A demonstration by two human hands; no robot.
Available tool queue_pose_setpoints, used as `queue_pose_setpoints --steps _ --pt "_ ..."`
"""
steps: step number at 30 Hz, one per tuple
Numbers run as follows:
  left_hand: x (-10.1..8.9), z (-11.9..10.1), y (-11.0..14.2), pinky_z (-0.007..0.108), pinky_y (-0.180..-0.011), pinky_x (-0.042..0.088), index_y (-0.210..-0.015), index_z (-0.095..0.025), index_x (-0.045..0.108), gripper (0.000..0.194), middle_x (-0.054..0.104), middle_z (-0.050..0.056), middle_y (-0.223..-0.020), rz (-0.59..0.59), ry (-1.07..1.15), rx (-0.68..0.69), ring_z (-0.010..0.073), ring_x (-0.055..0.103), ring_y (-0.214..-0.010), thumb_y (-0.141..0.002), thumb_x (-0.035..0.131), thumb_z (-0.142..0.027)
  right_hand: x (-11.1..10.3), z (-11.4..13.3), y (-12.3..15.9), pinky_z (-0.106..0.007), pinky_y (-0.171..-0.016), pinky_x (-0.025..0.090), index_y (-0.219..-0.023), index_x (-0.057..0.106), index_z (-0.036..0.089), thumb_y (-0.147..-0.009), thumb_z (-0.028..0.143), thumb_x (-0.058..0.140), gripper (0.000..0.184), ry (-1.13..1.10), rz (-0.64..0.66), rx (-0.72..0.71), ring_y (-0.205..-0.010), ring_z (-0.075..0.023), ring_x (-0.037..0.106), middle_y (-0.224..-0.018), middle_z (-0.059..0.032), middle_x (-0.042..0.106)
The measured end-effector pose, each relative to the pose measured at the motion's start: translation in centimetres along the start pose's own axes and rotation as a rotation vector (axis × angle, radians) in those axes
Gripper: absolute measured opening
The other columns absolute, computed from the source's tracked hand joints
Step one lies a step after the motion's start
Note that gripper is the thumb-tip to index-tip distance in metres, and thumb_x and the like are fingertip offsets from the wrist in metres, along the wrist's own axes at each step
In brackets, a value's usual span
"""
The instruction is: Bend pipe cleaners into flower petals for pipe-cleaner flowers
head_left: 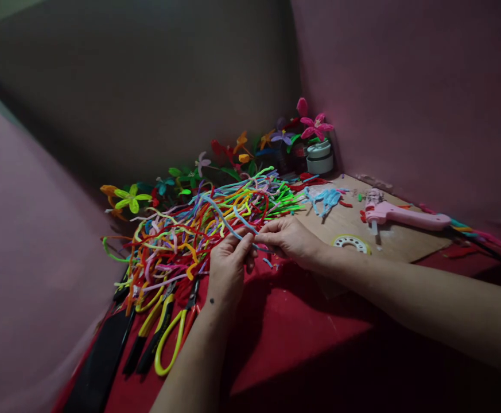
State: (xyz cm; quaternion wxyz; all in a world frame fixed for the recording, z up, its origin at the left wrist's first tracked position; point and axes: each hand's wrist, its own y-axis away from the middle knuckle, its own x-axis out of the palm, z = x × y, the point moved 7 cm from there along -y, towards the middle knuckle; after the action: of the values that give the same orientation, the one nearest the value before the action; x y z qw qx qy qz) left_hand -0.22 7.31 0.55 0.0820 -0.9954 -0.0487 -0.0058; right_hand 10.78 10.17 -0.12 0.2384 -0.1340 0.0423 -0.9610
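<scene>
Between my two hands is a light blue pipe cleaner [218,211], bent so that two lengths stick up and away from my fingers. My left hand [232,258] pinches it between thumb and fingers. Close beside it, my right hand [291,240] grips the same pipe cleaner, fingertips nearly touching the left ones. The part inside my fingers is hidden. Just beyond my hands lies a big tangled pile of colourful pipe cleaners [168,241]. A small bunch of light blue bent pieces [325,201] rests to the right of the pile.
Yellow-handled scissors [170,344] and pliers [147,332] lie at left on the red tabletop [293,327]. On a wooden board [399,244] are a pink glue gun [409,215] and a tape roll [351,245]. Pipe-cleaner flowers [132,198] and a white pot [319,159] stand along the back.
</scene>
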Motion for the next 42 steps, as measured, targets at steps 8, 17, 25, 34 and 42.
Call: queue_pose_setpoints --steps 8,17,25,34,42 --pt "0.2 -0.1 0.1 0.015 -0.035 0.022 -0.084 -0.011 0.064 0.026 0.043 -0.006 -0.046 0.023 0.051 -0.060 0.0011 0.031 -0.036 -0.071 0.064 -0.033 0.4 -0.2 0.1 -0.019 -0.036 0.020 -0.057 0.058 0.011 -0.067 0.031 0.066 0.024 0.070 0.080 0.029 -0.035 -0.0023 0.029 -0.042 0.0057 0.043" --pt "-1.1 -1.7 0.2 0.016 -0.033 0.022 -0.063 -0.015 0.055 0.021 0.044 -0.007 -0.043 -0.152 0.093 0.021 0.0023 0.033 -0.033 -0.067 0.067 -0.031 1.7 -2.1 0.4 -0.021 -0.049 0.044 -0.079 0.058 0.010 -0.083 0.018 0.046 0.016 -0.490 0.252 0.346 -0.054 -0.0102 0.057 -0.066 -0.0063 0.063" --pt "-0.5 -1.1 0.1 0.016 -0.034 0.023 -0.086 -0.013 0.064 0.024 0.047 -0.006 -0.047 -0.042 0.115 0.007 0.0020 0.034 -0.034 -0.070 0.065 -0.031 1.3 -2.7 0.4 -0.018 -0.042 0.038 -0.073 0.053 0.013 -0.077 0.011 0.056 0.006 -0.473 0.127 0.360 -0.043 -0.0069 0.050 -0.055 -0.0006 0.058" --pt "-0.7 -1.0 0.2 0.016 -0.037 0.022 -0.071 -0.012 0.063 0.020 0.043 -0.006 -0.047 -0.085 0.039 0.018 0.0012 0.032 -0.038 -0.068 0.067 -0.032 1.3 -2.8 0.3 -0.017 -0.038 0.028 -0.063 0.056 0.011 -0.066 0.018 0.067 0.014 -0.273 0.134 0.312 -0.039 -0.0041 0.042 -0.048 0.0022 0.052" --pt "-0.2 -0.6 0.1 0.017 -0.038 0.027 -0.072 -0.014 0.060 0.017 0.047 -0.006 -0.050 0.020 0.008 -0.034 0.0032 0.036 -0.039 -0.068 0.066 -0.030 0.7 -1.4 0.1 -0.018 -0.035 0.020 -0.057 0.052 0.013 -0.067 0.024 0.062 0.018 -0.029 0.079 0.144 -0.033 -0.0030 0.032 -0.043 0.0042 0.048"
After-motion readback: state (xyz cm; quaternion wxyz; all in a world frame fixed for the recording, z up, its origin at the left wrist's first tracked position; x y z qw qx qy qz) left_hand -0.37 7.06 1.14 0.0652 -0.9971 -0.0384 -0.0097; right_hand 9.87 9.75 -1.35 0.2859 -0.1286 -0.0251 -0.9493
